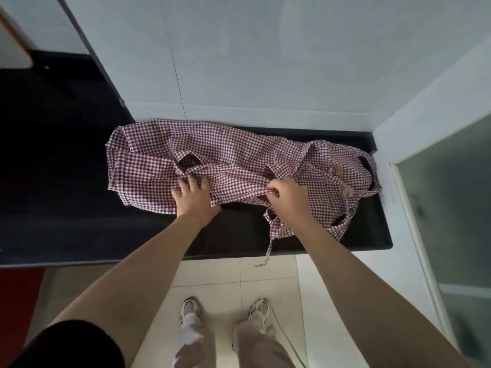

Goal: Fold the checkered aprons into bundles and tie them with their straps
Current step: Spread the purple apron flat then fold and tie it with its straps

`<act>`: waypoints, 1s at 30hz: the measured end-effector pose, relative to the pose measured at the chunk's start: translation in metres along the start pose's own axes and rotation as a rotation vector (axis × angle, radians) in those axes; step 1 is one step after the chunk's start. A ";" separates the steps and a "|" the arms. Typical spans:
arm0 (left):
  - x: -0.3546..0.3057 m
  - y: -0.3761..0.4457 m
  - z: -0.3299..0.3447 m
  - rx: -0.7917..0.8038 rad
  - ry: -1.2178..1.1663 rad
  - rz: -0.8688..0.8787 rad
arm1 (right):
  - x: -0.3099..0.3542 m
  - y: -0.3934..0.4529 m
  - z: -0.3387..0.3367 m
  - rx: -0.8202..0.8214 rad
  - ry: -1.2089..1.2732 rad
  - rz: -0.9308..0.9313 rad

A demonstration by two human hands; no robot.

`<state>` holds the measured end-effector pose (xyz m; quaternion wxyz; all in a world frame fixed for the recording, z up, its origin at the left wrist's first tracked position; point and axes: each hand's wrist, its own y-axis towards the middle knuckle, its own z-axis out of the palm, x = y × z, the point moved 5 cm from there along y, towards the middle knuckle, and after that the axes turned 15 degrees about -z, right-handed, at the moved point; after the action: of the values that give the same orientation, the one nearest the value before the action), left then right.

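The dark desk ran beneath both hands and carried the whole job, its front edge just nearer the person than the wrists. Across it, spreading out to the far side of the hands and well beyond them to either side, lay the checkered apron, only loosely gathered lengthwise and still rumpled, so the folding seemed to be at an early stage and no bundle had been formed.

The left hand lay flat on the cloth with its fingers spread and straight, gripping nothing; it looked placed there to pin the fabric so the layers would not slide while the other hand worked. The right hand was curled round a bunched fold of the apron, holding it pinched near the bib end, probably to draw that edge over or pull it taut against the pinned part.

One strap trailed from below the right hand, nearer the person, and hung over the desk edge toward the floor, left free, presumably because tying comes last. A strap loop lay just right of that hand.
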<state>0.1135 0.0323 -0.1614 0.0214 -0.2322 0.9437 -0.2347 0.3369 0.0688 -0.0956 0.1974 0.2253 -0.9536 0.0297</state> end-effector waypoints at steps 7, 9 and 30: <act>0.016 -0.038 -0.053 -0.340 -0.252 0.199 | 0.009 -0.006 -0.022 -0.106 0.138 0.104; 0.028 -0.043 -0.063 -0.155 -0.079 0.212 | 0.020 -0.006 -0.025 0.073 0.225 0.095; 0.051 -0.043 0.011 0.276 -0.003 -0.189 | -0.054 -0.086 0.050 0.532 -0.103 0.386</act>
<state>0.0883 -0.0289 -0.1482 0.0324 -0.3150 0.8764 -0.3628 0.4012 0.0070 -0.1659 0.0740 0.0853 -0.9463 0.3029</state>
